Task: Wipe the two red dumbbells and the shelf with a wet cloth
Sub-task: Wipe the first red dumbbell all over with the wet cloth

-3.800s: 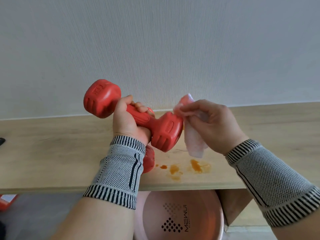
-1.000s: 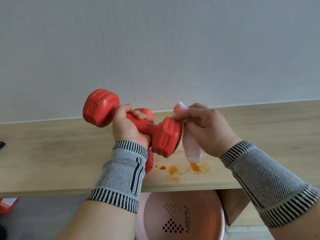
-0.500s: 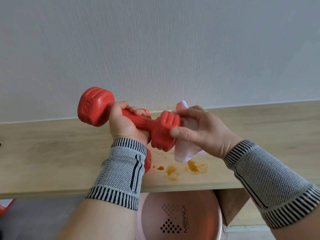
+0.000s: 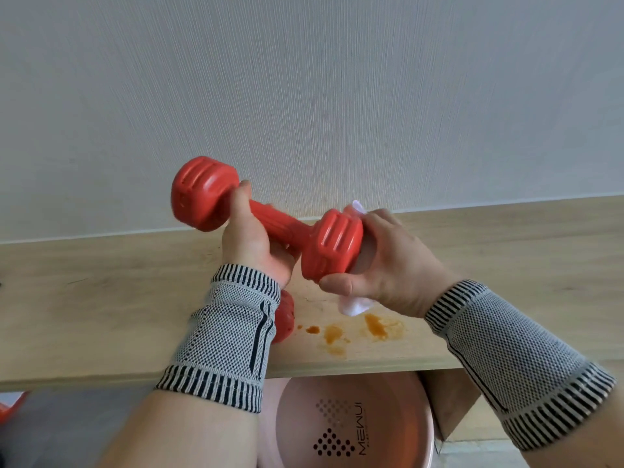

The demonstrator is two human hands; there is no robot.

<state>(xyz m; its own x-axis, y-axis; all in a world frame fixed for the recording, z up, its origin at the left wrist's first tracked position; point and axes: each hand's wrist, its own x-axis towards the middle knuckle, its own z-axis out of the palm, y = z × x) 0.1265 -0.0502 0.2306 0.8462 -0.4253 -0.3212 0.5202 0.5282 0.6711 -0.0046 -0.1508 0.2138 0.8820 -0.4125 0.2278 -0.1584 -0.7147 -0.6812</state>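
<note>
My left hand [image 4: 255,246] grips the handle of a red dumbbell [image 4: 270,219] held in the air above the wooden shelf [image 4: 101,298]. My right hand [image 4: 388,265] holds a white wet cloth [image 4: 353,305] wrapped against the dumbbell's right head, thumb under it. The cloth shows above and below that hand. A second red dumbbell [image 4: 285,315] lies on the shelf, mostly hidden behind my left wrist. Orange stains [image 4: 358,329] mark the shelf near its front edge.
A pink basin [image 4: 405,427] with a printed logo stands on the floor below the shelf. A white textured wall [image 4: 304,96] rises behind the shelf. Something red [image 4: 10,405] shows at the lower left edge.
The dumbbell has turned in my left hand, and its left head now shows its ribbed side. My right hand with the cloth has closed further round the right head.
</note>
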